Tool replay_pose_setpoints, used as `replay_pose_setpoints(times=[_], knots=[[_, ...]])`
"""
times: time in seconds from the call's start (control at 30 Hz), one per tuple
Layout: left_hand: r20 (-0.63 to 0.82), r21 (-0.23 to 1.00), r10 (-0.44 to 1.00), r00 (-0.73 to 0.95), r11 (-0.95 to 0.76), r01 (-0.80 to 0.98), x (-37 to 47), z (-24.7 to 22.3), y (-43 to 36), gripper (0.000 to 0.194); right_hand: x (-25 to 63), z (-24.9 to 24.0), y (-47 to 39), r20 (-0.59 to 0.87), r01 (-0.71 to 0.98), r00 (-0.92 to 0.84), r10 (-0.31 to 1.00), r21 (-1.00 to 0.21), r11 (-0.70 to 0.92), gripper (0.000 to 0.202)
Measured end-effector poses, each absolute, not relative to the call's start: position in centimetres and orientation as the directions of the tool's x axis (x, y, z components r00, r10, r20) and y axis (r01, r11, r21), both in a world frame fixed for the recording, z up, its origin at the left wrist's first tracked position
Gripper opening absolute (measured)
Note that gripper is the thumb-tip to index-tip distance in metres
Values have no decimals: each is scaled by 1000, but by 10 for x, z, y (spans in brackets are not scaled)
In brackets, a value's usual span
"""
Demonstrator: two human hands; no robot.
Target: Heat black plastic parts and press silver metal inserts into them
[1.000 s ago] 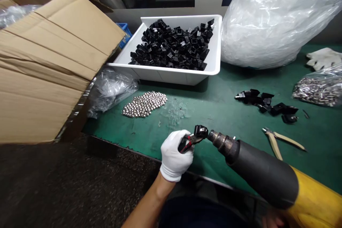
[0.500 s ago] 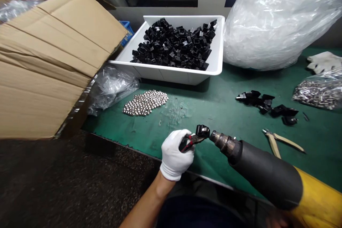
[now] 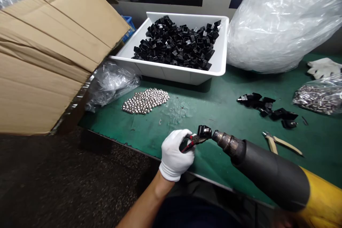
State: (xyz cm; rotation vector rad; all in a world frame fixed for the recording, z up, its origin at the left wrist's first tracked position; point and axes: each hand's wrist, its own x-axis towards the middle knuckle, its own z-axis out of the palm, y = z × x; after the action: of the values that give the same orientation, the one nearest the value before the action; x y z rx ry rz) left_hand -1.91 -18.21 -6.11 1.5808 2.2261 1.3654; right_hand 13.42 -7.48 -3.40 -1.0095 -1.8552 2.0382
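Note:
My left hand [image 3: 175, 156], in a white glove, grips red-handled pliers [image 3: 188, 142] just above the green mat [image 3: 213, 107]. The pliers' jaws clamp a small black plastic part [image 3: 204, 131]. A heat gun [image 3: 269, 178] with a black barrel and yellow body comes in from the lower right, and its metal nozzle [image 3: 226, 141] almost touches the part. My right hand [image 3: 284, 222] shows only as a sliver under the gun at the bottom edge, holding it.
A white bin [image 3: 221, 71] heaped with black parts stands at the back. A patch of metal nuts [image 3: 145, 100] lies by crumpled plastic [image 3: 112, 83] and a cardboard box [image 3: 48, 50]. To the right: loose black parts [image 3: 267, 108], tan-handled pliers [image 3: 280, 142], a bag of metal pieces [image 3: 317, 96], a big plastic bag [image 3: 280, 25], a glove [image 3: 323, 67].
The view has drifted slightly, so everything sits a little further right. The heat gun's nozzle has edged closer to the clamped part. My left hand holds the pliers as before.

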Motion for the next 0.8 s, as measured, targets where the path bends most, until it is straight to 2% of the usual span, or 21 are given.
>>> replay_pose_setpoints(times=[0.27, 0.6, 0.8], knots=[[375, 722, 800, -469, 65, 689, -20, -62, -183, 33, 131, -22, -78, -281, 209, -703, 654, -960, -188, 45], [369, 727, 800, -473, 68, 683, -20, -63, -183, 35, 122, -17, -73, -317, 185, -666, 675, -947, -262, 31], [364, 723, 802, -473, 76, 686, -20, -63, -184, 35, 130, -9, -82, -331, 183, -633, 700, -943, -279, 43]])
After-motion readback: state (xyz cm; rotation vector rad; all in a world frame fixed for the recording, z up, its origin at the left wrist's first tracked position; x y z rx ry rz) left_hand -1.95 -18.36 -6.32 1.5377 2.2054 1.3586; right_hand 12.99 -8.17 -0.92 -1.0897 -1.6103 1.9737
